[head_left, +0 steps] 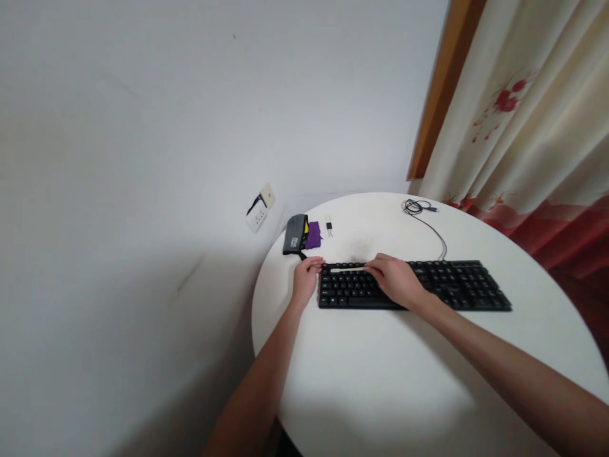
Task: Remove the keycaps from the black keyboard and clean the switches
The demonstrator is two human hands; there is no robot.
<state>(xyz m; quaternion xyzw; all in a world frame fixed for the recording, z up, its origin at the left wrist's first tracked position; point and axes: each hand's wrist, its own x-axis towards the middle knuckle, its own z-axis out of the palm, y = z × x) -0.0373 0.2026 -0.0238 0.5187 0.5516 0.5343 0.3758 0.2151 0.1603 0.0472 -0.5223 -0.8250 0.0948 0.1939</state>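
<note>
A black keyboard lies across the round white table. My left hand is curled round the keyboard's left end, gripping its corner. My right hand rests on the keys left of the middle. Its fingers are bent and pinched at the right end of a thin white strip, which lies along the top row of keys. I cannot make out what the strip is.
The keyboard's black cable runs back to a loose coil. A grey pouch, a purple cloth and a small clip-like tool lie at the table's far left edge. There is a wall socket on the left and a curtain on the right.
</note>
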